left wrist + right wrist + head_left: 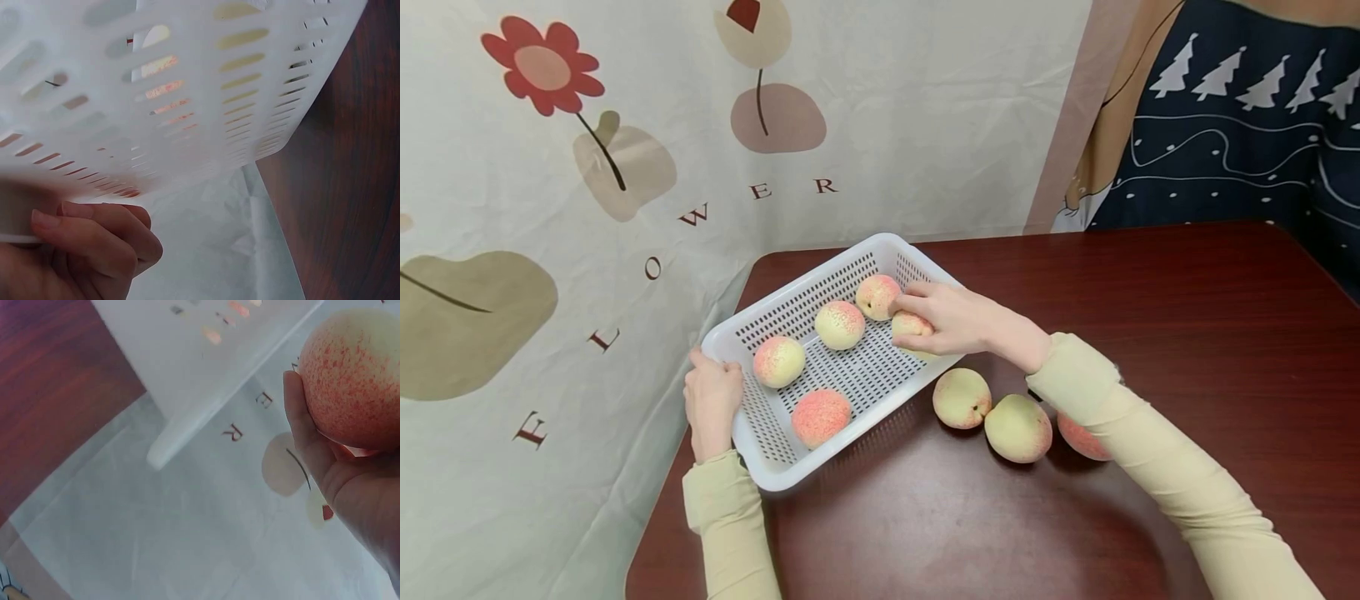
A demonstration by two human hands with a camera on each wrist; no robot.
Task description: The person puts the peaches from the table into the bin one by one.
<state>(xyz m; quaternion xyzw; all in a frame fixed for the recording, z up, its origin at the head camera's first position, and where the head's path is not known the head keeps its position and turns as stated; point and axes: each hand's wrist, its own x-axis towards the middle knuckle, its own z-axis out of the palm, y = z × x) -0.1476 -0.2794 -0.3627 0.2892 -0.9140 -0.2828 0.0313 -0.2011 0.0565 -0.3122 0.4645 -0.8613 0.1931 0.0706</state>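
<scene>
A white perforated plastic basket (868, 367) is tilted over the table's left part. My left hand (713, 398) grips its left end, fingers curled at the rim; the left wrist view shows these fingers (94, 231) below the slotted wall. Over the basket's right end, my right hand (951, 319) holds a peach (912, 327) between thumb and fingers. In the right wrist view that peach (356, 381) is yellow with red speckles. Inside the basket lie several more peaches, among them a redder one (822, 417) near the front and a pale one (840, 325) in the middle.
On the dark red wooden table (970, 517), two yellowish peaches (962, 398) sit right of the basket. A redder peach (1081, 437) is partly hidden behind the right sleeve. A flower-printed cloth (910, 150) hangs at the back and left; a dark tree-patterned cloth (1232, 142) hangs at right.
</scene>
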